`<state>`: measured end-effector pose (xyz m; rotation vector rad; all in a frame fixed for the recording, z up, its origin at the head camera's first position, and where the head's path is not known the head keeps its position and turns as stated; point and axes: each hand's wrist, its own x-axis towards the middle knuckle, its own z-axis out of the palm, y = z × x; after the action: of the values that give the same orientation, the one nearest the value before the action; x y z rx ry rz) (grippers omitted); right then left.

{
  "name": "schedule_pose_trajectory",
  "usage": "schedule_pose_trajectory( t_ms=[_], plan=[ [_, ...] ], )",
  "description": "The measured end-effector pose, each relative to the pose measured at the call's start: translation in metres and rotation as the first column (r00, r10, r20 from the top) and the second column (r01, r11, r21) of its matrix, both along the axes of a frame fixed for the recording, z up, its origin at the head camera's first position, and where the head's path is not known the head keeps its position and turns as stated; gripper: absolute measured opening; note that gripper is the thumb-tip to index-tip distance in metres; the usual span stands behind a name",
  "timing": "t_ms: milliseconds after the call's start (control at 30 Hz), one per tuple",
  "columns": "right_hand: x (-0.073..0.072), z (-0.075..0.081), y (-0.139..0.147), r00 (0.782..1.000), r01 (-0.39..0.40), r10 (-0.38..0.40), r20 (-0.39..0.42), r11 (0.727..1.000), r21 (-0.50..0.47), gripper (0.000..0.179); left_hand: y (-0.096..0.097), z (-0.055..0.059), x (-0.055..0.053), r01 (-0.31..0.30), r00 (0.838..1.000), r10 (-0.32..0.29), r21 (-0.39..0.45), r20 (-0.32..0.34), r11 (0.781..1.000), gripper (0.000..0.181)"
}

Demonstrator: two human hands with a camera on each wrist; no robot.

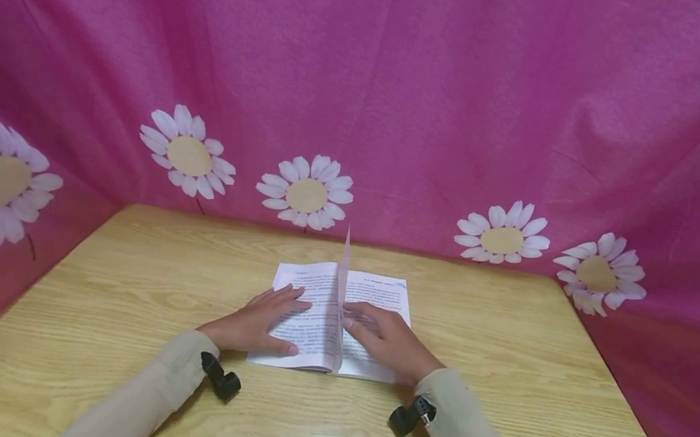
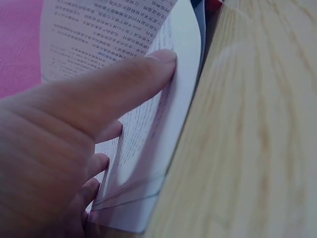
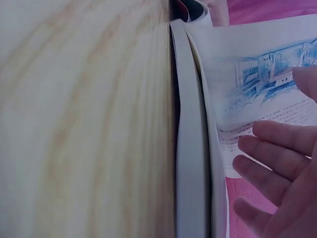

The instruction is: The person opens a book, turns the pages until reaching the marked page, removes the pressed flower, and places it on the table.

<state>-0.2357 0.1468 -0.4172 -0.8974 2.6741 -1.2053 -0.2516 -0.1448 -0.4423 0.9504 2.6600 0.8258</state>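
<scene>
Beige sleeves (image 1: 144, 388) flank an open book (image 1: 303, 337), roughly midway between the worktop's (image 1: 124, 267) side edges. The left hand (image 1: 258, 322) spreads its fingers on one page; the right hand's (image 1: 394, 339) extend loosely beside an upright leaf (image 1: 342, 281), probably light, easily creased, best pinched at its free edge.

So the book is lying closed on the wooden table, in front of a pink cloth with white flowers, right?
Not quite: the head view shows the book lying open, one page standing up, on the wooden table in front of a pink cloth with white flowers.
</scene>
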Motion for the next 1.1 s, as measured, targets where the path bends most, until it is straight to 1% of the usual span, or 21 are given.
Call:
schedule_pose_trajectory(
  t_ms=[67, 200, 267, 533, 667, 800, 867, 967, 1033, 1100],
  plan=[
    [0.001, 0.000, -0.001, 1.000, -0.014, 0.014, -0.013, 1.000, 0.007, 0.045, -0.001, 0.000, 0.000, 0.003, 1.000, -0.003, 0.005, 0.004, 1.000, 0.081],
    [0.002, 0.002, -0.002, 1.000, -0.018, 0.019, -0.024, 0.999, 0.036, 0.046, -0.002, 0.000, 0.000, 0.016, 1.000, -0.016, 0.030, -0.001, 0.999, 0.081],
    [0.002, 0.003, -0.003, 1.000, -0.023, 0.024, -0.021, 0.999, 0.039, 0.047, -0.003, -0.001, 0.000, 0.021, 1.000, -0.021, 0.043, -0.002, 0.999, 0.081],
    [0.004, 0.002, -0.005, 0.999, -0.040, 0.039, 0.009, 0.998, 0.052, 0.049, -0.003, 0.000, -0.002, 0.017, 1.000, -0.017, 0.047, 0.002, 0.999, 0.080],
    [0.005, 0.000, -0.005, 0.998, -0.056, 0.055, 0.019, 0.996, 0.074, 0.051, -0.002, 0.000, -0.002, 0.021, 1.000, -0.021, 0.057, -0.011, 0.998, 0.083],
    [0.004, -0.001, -0.005, 0.997, -0.072, 0.072, 0.010, 0.993, 0.092, 0.053, -0.002, 0.001, -0.004, 0.016, 1.000, -0.015, 0.070, -0.014, 0.997, 0.087],
    [0.004, -0.001, -0.006, 0.997, -0.080, 0.080, 0.003, 0.992, 0.094, 0.054, -0.002, 0.001, -0.004, 0.015, 1.000, -0.015, 0.080, -0.002, 0.997, 0.089],
    [0.004, -0.001, -0.006, 0.996, -0.092, 0.092, -0.003, 0.992, 0.091, 0.054, -0.004, 0.001, -0.006, 0.004, 0.999, -0.007, 0.098, 0.033, 0.995, 0.090],
    [0.005, 0.000, -0.006, 0.995, -0.099, 0.100, -0.004, 0.991, 0.095, 0.054, -0.007, 0.001, -0.007, -0.028, 0.996, 0.017, 0.118, 0.087, 0.993, 0.091],
    [0.005, 0.000, -0.006, 0.995, -0.103, 0.104, -0.006, 0.990, 0.100, 0.054, -0.010, 0.002, -0.008, -0.075, 0.991, 0.058, 0.143, 0.121, 0.987, 0.089]
  ],
)
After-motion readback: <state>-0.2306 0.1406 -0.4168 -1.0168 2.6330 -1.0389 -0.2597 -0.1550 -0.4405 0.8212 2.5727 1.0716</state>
